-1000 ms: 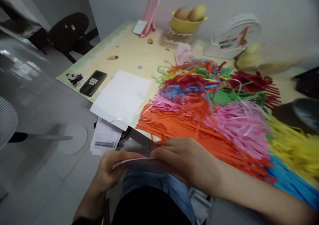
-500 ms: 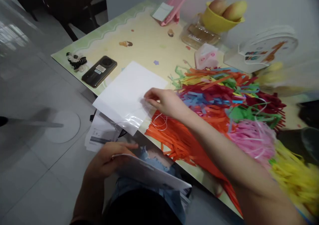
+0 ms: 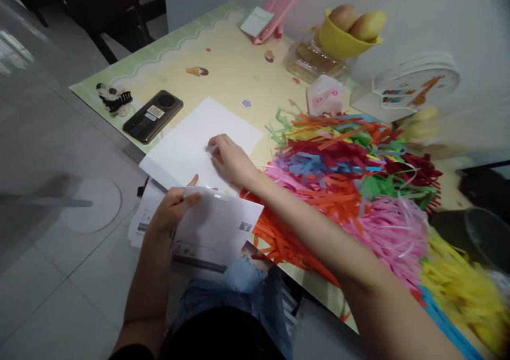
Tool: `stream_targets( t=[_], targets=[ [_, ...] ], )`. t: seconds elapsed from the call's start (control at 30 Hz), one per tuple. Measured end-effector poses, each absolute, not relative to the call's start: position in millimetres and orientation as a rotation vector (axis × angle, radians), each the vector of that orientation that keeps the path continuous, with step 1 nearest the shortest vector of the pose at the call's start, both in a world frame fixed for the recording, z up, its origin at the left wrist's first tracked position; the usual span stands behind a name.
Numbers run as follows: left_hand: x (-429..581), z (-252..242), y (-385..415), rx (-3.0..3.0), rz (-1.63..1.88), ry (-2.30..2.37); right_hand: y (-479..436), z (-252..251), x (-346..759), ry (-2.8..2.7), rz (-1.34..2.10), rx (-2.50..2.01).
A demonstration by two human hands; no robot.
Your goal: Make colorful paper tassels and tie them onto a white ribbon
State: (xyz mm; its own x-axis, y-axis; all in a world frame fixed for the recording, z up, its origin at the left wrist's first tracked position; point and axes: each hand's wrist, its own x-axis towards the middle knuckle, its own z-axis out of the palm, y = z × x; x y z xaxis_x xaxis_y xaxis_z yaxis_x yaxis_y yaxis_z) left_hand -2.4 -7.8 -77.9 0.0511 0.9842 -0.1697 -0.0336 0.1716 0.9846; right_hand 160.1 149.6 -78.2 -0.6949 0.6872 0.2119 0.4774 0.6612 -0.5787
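My left hand (image 3: 175,206) grips the upper left corner of a white printed sheet (image 3: 215,229), thumb on top, tilted over my lap at the table's edge. A small shiny clear patch shows near its upper edge. My right hand (image 3: 231,160) is closed in a pinch above a blank white sheet (image 3: 179,144) lying on the table. Something small and pale shows at its fingertips, too small to name. Beside my right forearm lie orange paper strips (image 3: 279,237), partly hidden by the arm.
A phone (image 3: 153,116) and a hair claw clip (image 3: 114,99) lie at the table's left edge. Behind the colourful shredded paper (image 3: 334,158) stand a white box with a giraffe (image 3: 410,89) and a yellow bowl (image 3: 346,41). More printed papers (image 3: 139,219) sit below the table edge.
My left hand has raised and turned the printed sheet so its face shows beside the blank one. My right hand has moved left over the blank sheet, fingers still pinched.
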Motion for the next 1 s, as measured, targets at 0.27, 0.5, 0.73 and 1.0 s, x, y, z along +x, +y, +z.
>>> stream_targets(
  t=[0.27, 0.5, 0.73, 1.0],
  targets=[
    [-3, -77, -7, 1.020, 1.054, 1.264, 175, -84, 163, -2.319, 0.709, -1.015],
    [-5, -82, -9, 0.815, 0.974, 1.287, 171, -74, 154, -2.374, 0.703, -1.105],
    [-9, -89, -7, 0.922, 1.006, 1.308, 186, -65, 153, -2.472, 0.776, -1.050],
    [-5, -79, -5, 0.914, 1.026, 1.340, 188, -69, 154, -2.538, 0.664, -0.926]
  ],
)
